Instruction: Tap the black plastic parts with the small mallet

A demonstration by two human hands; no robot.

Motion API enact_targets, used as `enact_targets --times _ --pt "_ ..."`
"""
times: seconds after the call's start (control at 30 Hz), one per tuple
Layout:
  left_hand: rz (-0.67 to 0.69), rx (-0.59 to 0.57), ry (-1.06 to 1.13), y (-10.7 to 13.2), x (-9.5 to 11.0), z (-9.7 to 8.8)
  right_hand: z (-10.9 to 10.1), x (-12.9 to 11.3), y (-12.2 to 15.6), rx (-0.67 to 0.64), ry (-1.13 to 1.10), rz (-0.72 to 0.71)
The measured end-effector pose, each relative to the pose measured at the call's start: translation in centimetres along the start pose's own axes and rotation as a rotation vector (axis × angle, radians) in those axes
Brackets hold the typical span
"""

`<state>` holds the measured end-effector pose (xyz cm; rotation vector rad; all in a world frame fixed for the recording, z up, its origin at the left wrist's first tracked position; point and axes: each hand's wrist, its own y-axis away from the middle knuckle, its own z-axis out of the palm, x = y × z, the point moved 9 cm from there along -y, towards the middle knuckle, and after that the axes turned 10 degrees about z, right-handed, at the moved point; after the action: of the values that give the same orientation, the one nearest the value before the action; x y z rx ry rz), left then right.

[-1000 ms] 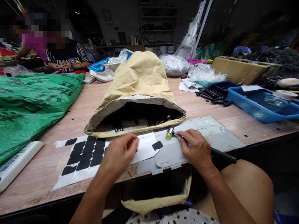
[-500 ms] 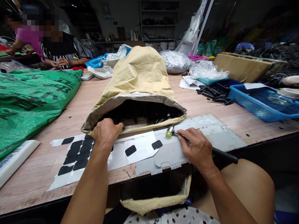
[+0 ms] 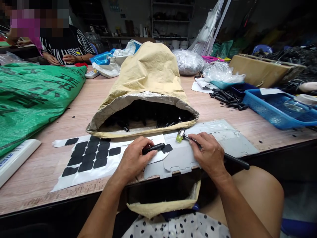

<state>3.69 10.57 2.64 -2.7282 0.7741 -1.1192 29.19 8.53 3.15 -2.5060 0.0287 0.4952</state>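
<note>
My left hand (image 3: 135, 156) is closed on a slim black pen-like piece (image 3: 154, 148), held over the white sheet in front of the sack. A black rounded patch (image 3: 167, 148) lies by the piece's tip. My right hand (image 3: 207, 152) grips a small hammer by its black handle (image 3: 236, 161); the hammer head (image 3: 180, 135), metal with a yellow-green face, rests near the sack's lip. Behind both hands lies the open paper sack (image 3: 151, 72), with several black pieces visible inside its dark mouth. Rows of black patches (image 3: 86, 156) cover the left part of the white sheet (image 3: 112, 168).
On the left are a green woven sack (image 3: 37, 99) and a white box (image 3: 19, 158). A blue basket (image 3: 277, 112) and loose black pieces (image 3: 226, 97) sit at right. Grey cardboard (image 3: 218, 138) lies under my right hand. Below the table edge gapes another paper bag (image 3: 163, 208). Two people sit across.
My left hand has come out of the sack's mouth, moving right and toward me, with a black pen-like piece in it. My right hand keeps the hammer almost in place.
</note>
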Motion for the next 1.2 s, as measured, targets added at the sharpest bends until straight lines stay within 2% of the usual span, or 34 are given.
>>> enact_targets --times 0.1,0.2,0.27,0.37,0.47,0.53,0.67,0.8,1.03,1.2 --pt "-0.001 0.023 0.052 0.0 -0.4 0.2 -0.2 -0.1 -0.2 -0.030 -0.029 0.002" --pt "-0.004 0.021 0.079 -0.1 -0.5 0.2 -1.4 -1.2 -0.3 -0.034 -0.148 0.007" --pt "-0.004 0.022 0.092 -0.1 -0.5 0.2 -2.4 -2.6 -0.4 -0.042 -0.281 0.001" --pt "0.005 0.034 0.108 -0.1 -0.5 0.1 -3.2 -5.8 -0.2 -0.132 -0.475 -0.056" --pt "0.022 0.035 0.133 0.0 -0.4 0.0 -3.1 -8.5 0.2 -0.242 -0.529 -0.130" --pt "0.028 0.026 0.151 0.0 -0.3 0.0 -3.1 -9.4 0.3 -0.252 -0.529 -0.159" --pt "0.025 0.013 0.184 0.0 -0.3 -0.1 -3.0 -10.0 0.9 -0.210 -0.522 -0.197" --pt "0.033 0.002 0.184 -0.2 -0.1 -0.1 -1.4 -10.4 1.7 -0.285 -0.412 -0.252" --pt "0.019 0.008 0.170 -0.1 -0.5 -0.1 -2.8 -8.9 1.2 -0.206 -0.484 -0.177" --pt "-0.006 0.015 0.174 0.0 -0.7 -0.1 -1.9 -8.3 1.5 -0.277 -0.462 -0.163"
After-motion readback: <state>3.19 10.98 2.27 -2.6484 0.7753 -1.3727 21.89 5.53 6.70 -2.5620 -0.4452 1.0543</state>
